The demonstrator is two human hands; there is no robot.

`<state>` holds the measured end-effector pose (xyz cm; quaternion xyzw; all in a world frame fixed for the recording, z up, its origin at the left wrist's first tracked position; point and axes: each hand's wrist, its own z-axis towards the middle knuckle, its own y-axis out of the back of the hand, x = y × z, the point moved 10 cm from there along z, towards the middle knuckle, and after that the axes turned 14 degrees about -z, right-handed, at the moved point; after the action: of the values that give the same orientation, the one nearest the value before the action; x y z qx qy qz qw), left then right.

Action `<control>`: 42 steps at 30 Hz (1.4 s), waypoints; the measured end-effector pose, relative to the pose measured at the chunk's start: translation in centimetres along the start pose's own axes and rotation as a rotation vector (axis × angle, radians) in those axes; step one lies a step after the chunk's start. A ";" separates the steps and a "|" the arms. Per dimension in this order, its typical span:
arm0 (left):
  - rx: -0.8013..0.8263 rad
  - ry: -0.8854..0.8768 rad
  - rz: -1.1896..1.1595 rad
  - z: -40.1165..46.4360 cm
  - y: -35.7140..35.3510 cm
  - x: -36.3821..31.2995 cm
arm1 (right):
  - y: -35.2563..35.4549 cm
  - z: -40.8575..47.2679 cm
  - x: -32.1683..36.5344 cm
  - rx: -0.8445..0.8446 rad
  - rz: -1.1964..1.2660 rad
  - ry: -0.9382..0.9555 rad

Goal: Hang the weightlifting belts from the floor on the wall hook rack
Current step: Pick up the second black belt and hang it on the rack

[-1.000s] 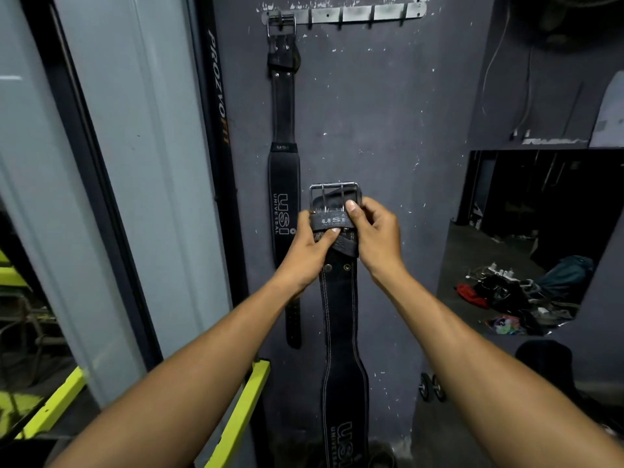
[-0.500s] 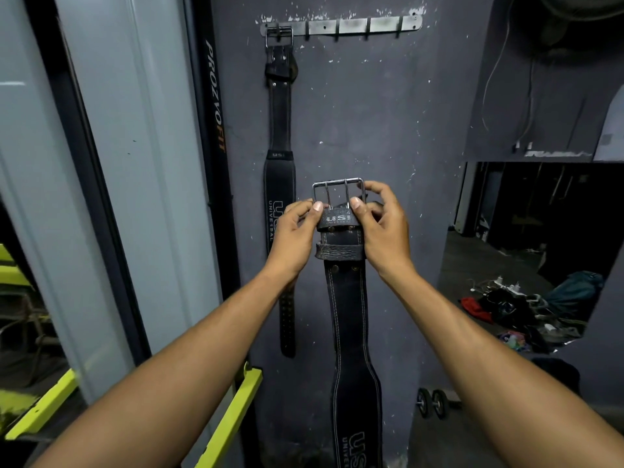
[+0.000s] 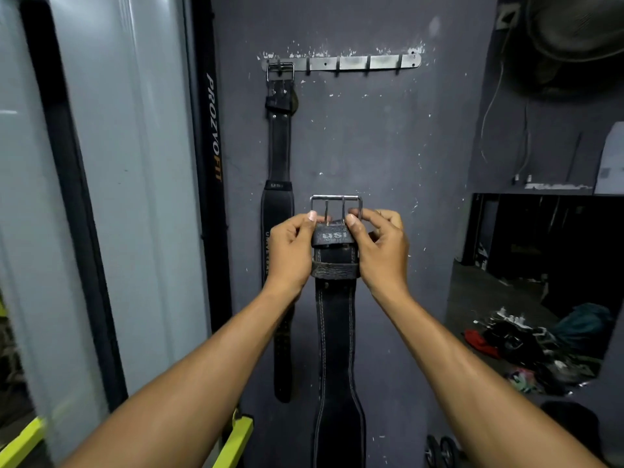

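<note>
Currently: left hand (image 3: pixel 291 251) and right hand (image 3: pixel 381 253), fingers curled, pinch black belt (image 3: pixel 336 319) just below its steel buckle (image 3: pixel 336 207), held upright.

We cannot see the lower end of the held belt (image 3: pixel 337 349): the bottom edge of the frame cuts it off. The left hand (image 3: pixel 290 255) and the right hand (image 3: pixel 381 255) cover both sides of its upper strap, and the fingers behind the strap are hidden. The left forearm hides the middle section of the hanging belt (image 3: pixel 278 146), and the white lettering on that belt is partly covered. We cannot identify the individual items in the pile on the floor (image 3: pixel 526 349); they are too small and dark. The small dumbbell (image 3: pixel 442 452) is cut off by the bottom edge. The panels (image 3: pixel 101 197) at left are motion-blurred.
</note>
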<state>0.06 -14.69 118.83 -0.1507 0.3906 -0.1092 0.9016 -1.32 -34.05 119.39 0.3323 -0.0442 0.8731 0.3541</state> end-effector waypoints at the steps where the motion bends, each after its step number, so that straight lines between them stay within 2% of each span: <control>1: -0.020 -0.011 -0.011 0.8 0.4 0.4 | -0.5 0.6 0.1 -0.005 -0.059 0.006; 6: -0.027 -0.001 -0.117 5.5 0.6 3.0 | -3.5 5.2 0.5 -0.011 -0.030 0.047; 9: 0.022 0.053 -0.117 8.7 -0.3 4.0 | -5.2 8.0 -0.4 -0.007 -0.007 -0.004; 15: 0.312 -0.004 0.072 13.8 -2.3 3.4 | -7.6 12.8 -0.9 -0.134 -0.070 -0.056; 19: 0.441 0.063 -0.012 17.2 -2.7 4.7 | -9.7 16.6 -0.4 -0.162 -0.085 -0.037; 22: 0.477 0.062 -0.103 20.6 -2.8 6.0 | -11.3 19.9 -0.3 -0.164 -0.084 -0.002; 34: 0.378 -0.007 0.026 34.0 -7.1 5.2 | -14.7 34.4 1.3 -0.152 -0.037 0.161; 40: 0.132 -0.298 0.309 40.3 -6.8 3.2 | -16.6 39.6 2.4 -0.153 -0.040 0.208; 42: 0.096 -0.357 0.372 41.9 -6.9 2.4 | -17.0 40.6 2.9 -0.165 -0.043 0.216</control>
<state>32.03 -14.05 146.91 -0.0502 0.2407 0.0684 0.9669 30.46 -32.33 149.97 0.2069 -0.0701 0.8894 0.4015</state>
